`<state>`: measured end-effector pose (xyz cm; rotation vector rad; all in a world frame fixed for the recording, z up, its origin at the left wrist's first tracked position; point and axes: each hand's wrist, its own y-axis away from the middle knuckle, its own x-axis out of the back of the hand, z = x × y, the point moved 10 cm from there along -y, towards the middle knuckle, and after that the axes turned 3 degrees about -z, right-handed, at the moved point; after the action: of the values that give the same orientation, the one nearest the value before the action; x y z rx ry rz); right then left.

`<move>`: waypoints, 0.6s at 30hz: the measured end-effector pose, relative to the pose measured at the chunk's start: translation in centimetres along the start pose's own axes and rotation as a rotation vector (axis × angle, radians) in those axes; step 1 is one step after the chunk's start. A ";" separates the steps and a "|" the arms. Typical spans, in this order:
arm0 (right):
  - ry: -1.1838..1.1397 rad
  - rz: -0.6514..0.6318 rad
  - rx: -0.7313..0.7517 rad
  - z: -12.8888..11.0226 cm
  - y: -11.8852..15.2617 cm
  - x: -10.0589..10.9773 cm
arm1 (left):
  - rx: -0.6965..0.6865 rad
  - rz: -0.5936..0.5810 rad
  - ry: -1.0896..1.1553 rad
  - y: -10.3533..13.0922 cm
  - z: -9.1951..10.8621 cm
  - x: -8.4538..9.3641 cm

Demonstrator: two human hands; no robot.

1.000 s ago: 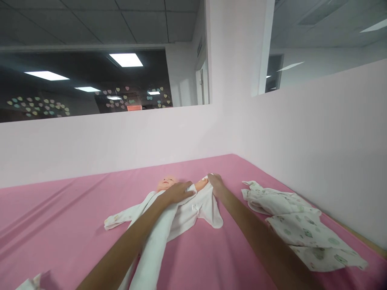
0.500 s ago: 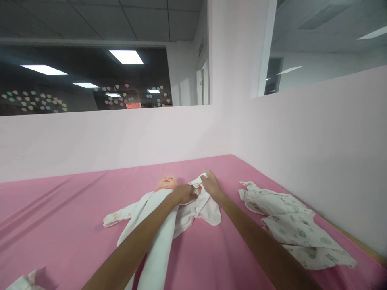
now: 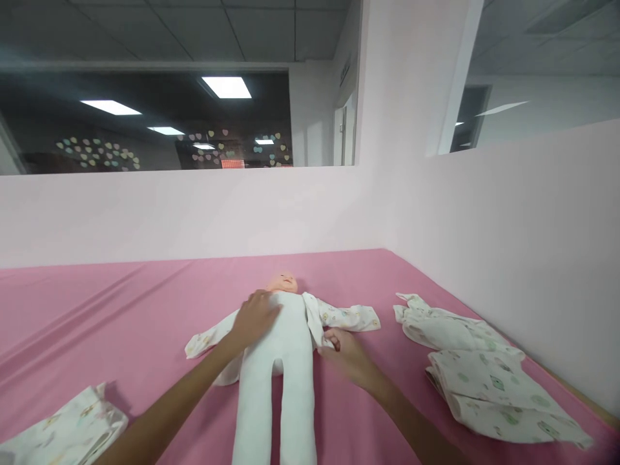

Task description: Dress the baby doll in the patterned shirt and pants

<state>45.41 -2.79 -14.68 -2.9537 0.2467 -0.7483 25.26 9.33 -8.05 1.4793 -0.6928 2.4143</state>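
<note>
A baby doll (image 3: 276,342) with a white cloth body lies on its back, its head (image 3: 283,282) pointing away from me. A white baby shirt (image 3: 346,316) with small prints is on it, both sleeves spread out sideways and the front apart over the chest. My left hand (image 3: 256,316) lies on the left side of the doll's chest, fingers laid out. At the doll's right side, my right hand (image 3: 349,354) pinches the edge of the shirt's front panel. The doll's hands are hidden in the sleeves.
A pink sheet (image 3: 159,303) covers the table. Folded printed baby clothes (image 3: 504,381) lie at the right, close to the wall. Another folded printed cloth (image 3: 68,429) is at the lower left. White walls (image 3: 194,216) with windows stand behind and to the right.
The right sleeve, bunched up around both hands before, now stretches out over the doll's arm. My left hand has moved left onto the chest, my right hand down to the shirt's edge. The view shifted left.
</note>
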 end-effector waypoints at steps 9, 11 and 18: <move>-0.188 0.074 -0.026 -1.1 0.3 -1.4 | 0.412 -0.099 0.541 9.1 -9.9 -2.4; -0.181 0.094 -0.003 -3.0 0.7 -1.3 | 0.386 -0.064 0.632 9.2 -8.9 -1.7; -0.087 -0.053 0.206 -10.4 1.9 -3.5 | 0.138 -0.007 0.644 8.1 -1.5 2.2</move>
<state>37.09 -4.52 -7.42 -2.7974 0.0790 -0.6092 19.59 2.99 -8.91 0.6476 -0.3744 2.7392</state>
